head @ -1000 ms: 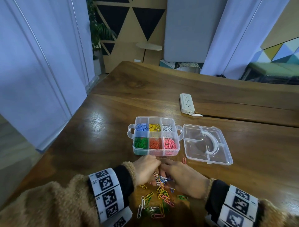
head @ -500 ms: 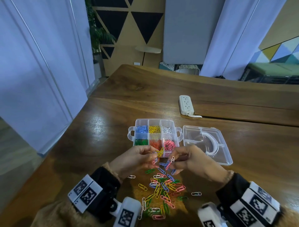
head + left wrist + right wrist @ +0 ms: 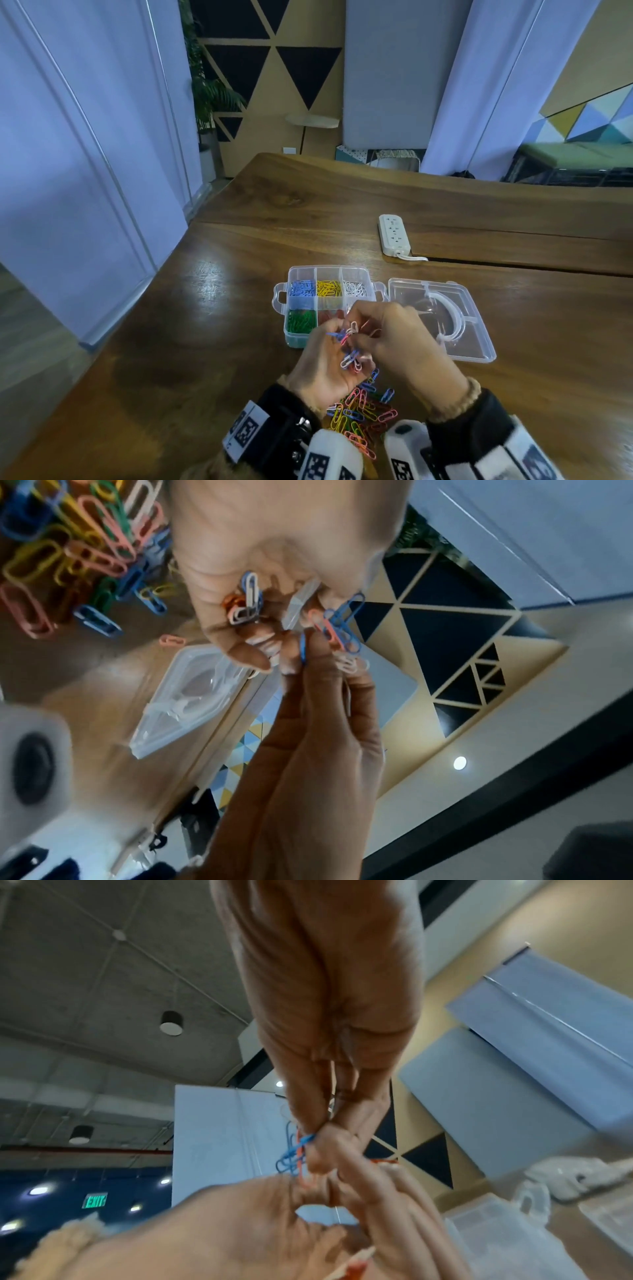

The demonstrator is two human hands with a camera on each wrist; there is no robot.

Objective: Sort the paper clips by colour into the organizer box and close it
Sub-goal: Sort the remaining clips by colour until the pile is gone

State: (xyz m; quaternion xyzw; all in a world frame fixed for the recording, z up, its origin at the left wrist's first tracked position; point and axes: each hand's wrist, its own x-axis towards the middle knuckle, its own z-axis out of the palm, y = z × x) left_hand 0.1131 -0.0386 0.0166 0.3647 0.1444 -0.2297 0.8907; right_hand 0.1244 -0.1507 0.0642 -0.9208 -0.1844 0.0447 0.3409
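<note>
On the left, the organizer box [image 3: 322,301] stands open on the wooden table [image 3: 205,342], with blue, yellow and white clips in its far row and green ones at the near left; the other near compartments are hidden behind the hands. The left hand [image 3: 322,366] is raised just in front of the box, its fingers curled around a small tangled bunch of paper clips [image 3: 349,342], blue, pink and white. The right hand [image 3: 400,346] meets it from the other side, thumb and forefinger pinching a blue clip out of that bunch. These clips are light, stiff wire with a smooth coating, so they likely hook into one another and slip easily; a fingertip pinch on one loop end seems the best hold. Below the hands lies the unsorted pile [image 3: 363,411]. To the right, the clear lid [image 3: 445,322] lies beside the box.
</note>
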